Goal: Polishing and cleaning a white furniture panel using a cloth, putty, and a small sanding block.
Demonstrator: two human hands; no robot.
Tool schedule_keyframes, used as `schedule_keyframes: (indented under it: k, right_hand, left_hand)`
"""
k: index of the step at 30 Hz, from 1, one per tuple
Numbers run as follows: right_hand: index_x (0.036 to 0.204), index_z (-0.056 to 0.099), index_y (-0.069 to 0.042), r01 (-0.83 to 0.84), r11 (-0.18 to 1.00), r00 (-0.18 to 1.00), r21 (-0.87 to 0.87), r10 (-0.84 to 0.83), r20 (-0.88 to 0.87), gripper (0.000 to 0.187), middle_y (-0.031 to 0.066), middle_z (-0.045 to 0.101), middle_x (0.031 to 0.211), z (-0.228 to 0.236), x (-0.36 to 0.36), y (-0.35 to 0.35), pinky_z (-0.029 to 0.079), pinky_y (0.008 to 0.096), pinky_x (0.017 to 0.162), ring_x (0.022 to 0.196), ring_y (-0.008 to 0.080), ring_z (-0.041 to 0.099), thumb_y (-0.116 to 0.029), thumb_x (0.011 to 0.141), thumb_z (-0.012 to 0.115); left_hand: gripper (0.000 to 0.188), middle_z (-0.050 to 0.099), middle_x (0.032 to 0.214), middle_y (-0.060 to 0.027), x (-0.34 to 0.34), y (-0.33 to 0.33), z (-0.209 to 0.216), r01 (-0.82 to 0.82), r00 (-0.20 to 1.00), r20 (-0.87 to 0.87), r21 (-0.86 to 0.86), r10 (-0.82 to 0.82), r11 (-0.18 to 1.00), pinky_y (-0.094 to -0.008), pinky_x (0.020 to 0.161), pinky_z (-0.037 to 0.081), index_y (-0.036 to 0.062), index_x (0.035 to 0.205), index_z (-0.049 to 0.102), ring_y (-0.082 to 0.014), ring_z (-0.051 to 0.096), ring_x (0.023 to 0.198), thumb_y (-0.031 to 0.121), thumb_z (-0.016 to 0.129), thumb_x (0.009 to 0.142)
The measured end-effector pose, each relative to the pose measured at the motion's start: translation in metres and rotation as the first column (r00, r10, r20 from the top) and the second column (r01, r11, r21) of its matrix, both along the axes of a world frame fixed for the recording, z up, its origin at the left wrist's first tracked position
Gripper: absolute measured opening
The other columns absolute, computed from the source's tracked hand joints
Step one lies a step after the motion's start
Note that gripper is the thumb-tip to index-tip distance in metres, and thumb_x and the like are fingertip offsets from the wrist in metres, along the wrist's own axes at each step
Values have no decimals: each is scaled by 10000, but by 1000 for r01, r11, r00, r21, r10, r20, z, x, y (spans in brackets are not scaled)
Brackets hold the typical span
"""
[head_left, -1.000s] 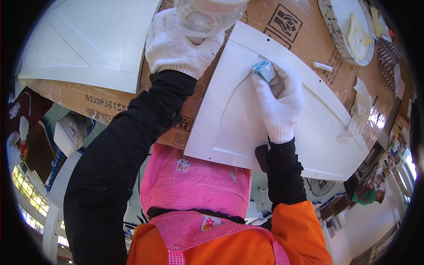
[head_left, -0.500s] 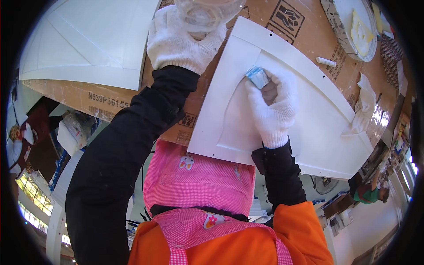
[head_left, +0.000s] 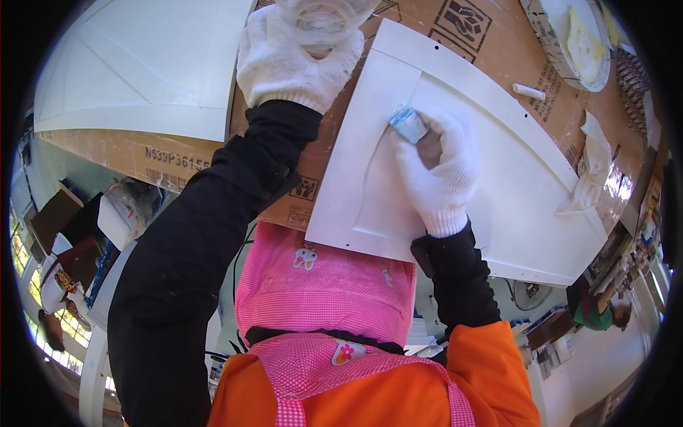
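My right hand (head_left: 442, 167), in a white knitted glove, pinches a small blue-and-white block (head_left: 408, 125) that looks like a sponge or sanding block. The block rests against a white panel (head_left: 526, 220) with one curved edge, by the border of its recessed middle. My left hand (head_left: 293, 71), gloved alike, has its fingers around a clear, round plastic container (head_left: 324, 20), cut off by the top of the view. That hand is left of the panel, over brown cardboard (head_left: 313, 167). What the container holds, I cannot make out.
Another white panel (head_left: 142, 78) lies at the far left. On the right are a short white stick (head_left: 528, 92), crumpled white wrapping (head_left: 595, 160) and a round tub lid (head_left: 569, 39) with something yellowish on it. Other people (head_left: 601, 311) appear in the background.
My right hand has slid the block slightly left and toward me along the panel's recess border. My left hand keeps its hold on the container. The whole view has shifted a little.
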State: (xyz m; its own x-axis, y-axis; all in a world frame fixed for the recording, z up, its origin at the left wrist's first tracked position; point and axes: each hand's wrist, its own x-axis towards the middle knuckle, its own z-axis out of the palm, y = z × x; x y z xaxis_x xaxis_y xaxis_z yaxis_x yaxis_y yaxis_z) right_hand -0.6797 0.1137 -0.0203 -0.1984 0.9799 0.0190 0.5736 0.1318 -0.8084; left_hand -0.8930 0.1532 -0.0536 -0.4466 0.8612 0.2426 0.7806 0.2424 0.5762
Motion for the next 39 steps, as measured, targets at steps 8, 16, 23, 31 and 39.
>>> schedule_keyframes:
  k: [8,16,23,31,39]
  right_hand:
    - [1150,669,-70,-136,986,990,93,139,-28,442,102,651,987,-4,3,-8,549,335,746,857,246,659,11,732,788]
    - [1153,665,-70,-130,990,984,58,136,-114,456,96,631,1007,0,4,-2,543,304,746,876,205,650,32,725,783]
    - [1153,662,-50,17,998,996,62,-11,-87,396,74,609,958,-6,-1,23,529,292,738,820,166,622,14,777,766]
    - [1103,681,-84,-308,951,943,-40,299,-148,389,96,661,979,8,12,-30,532,351,766,857,257,661,-19,733,782]
    - [1122,670,-66,-139,989,990,-41,138,-44,385,92,641,982,-2,1,11,528,326,735,840,226,638,18,757,758]
  left_hand:
    - [721,750,1056,-136,-2,0,7,-8,1000,-1,-111,8,994,-379,864,575,33,1187,687,-276,725,959,531,888,705]
    - [741,729,1104,-160,-6,-2,-2,-24,997,-70,-3,24,1000,-389,886,569,31,1193,677,-299,711,1000,540,888,697]
    - [647,731,1119,-139,2,-1,9,41,990,131,25,-44,999,-396,943,550,34,1249,615,-294,704,1047,342,861,736]
    - [668,721,1135,-156,3,-1,18,27,958,282,78,-48,997,-396,960,543,17,1271,577,-296,696,1068,258,869,721]
    - [708,692,1166,-180,6,0,14,15,989,144,125,-33,992,-408,971,533,11,1272,574,-345,673,1094,285,878,694]
